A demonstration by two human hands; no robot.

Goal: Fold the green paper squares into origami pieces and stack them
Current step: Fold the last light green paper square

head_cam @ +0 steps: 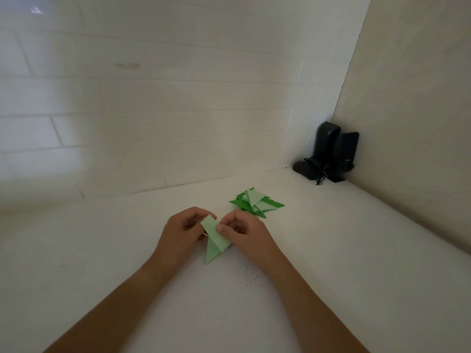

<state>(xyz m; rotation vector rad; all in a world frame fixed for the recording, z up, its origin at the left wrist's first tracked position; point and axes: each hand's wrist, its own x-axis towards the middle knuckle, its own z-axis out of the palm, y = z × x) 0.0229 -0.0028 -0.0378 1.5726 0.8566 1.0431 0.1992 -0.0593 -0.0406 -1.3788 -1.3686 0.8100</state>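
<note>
Pale green paper [215,244], matt and smooth, sharply creased along its folds. Heap of folded pieces [254,203] likewise matt paper, some sheets light green, others a deeper, more saturated green. Counter [344,250] white, smooth, matt, faintly speckled with dark crumbs [248,277] near the front. Back wall [153,110] of white tile, glossy, catching soft reflections. Side panel [420,98] flat, beige, matt. Pair of speakers [336,151] in black plastic, slightly shiny.

Bare forearms, no sleeves visible; left hand [182,229] and right hand [246,231] unadorned.
</note>
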